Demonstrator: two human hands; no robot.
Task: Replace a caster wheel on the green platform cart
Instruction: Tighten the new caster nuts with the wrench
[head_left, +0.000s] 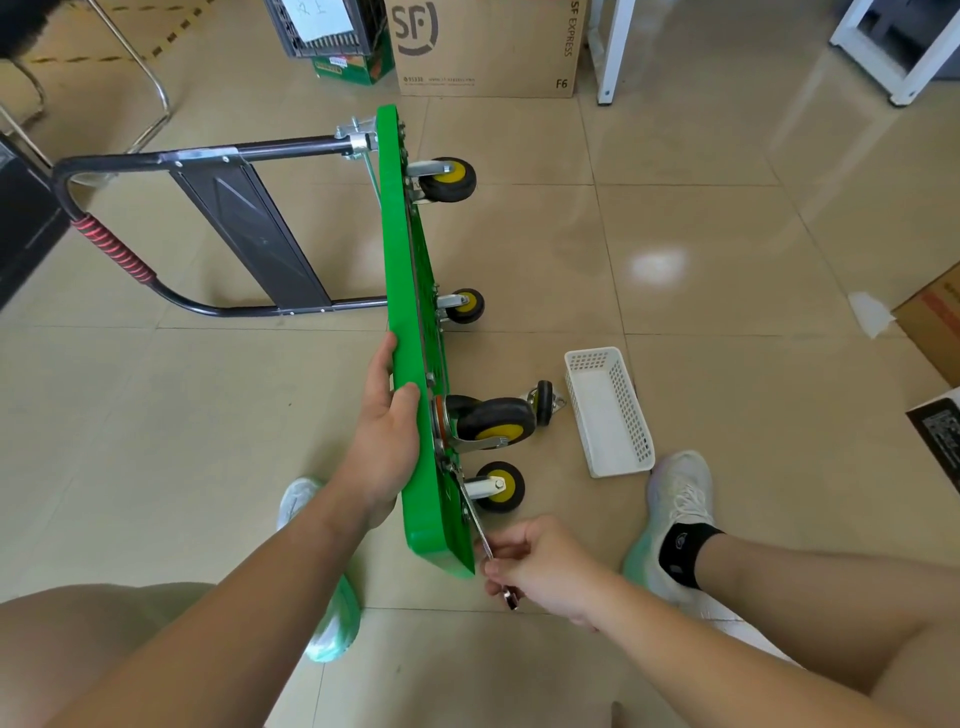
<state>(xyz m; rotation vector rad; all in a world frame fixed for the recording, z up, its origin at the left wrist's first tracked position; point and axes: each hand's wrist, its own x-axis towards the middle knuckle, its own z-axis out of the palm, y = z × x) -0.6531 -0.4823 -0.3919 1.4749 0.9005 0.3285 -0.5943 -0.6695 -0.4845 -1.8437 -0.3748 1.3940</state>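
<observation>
The green platform cart (400, 249) stands on its long edge on the floor, with its wheels pointing right and its black folded handle (156, 218) lying to the left. My left hand (387, 431) grips the cart's upper edge near me. My right hand (535, 566) holds the handle of a metal wrench (480, 530); the wrench head reaches up to the mounting plate of the nearest caster (498, 486). A larger caster (493, 423) sits just above it on the underside. A loose caster wheel (545, 402) lies on the floor behind it.
A white perforated plastic basket (608, 410) lies on the tiles right of the casters. My two feet in light shoes (675, 514) flank the cart's near end. Cardboard boxes (488, 47), a crate, chair legs and white furniture legs stand at the far side.
</observation>
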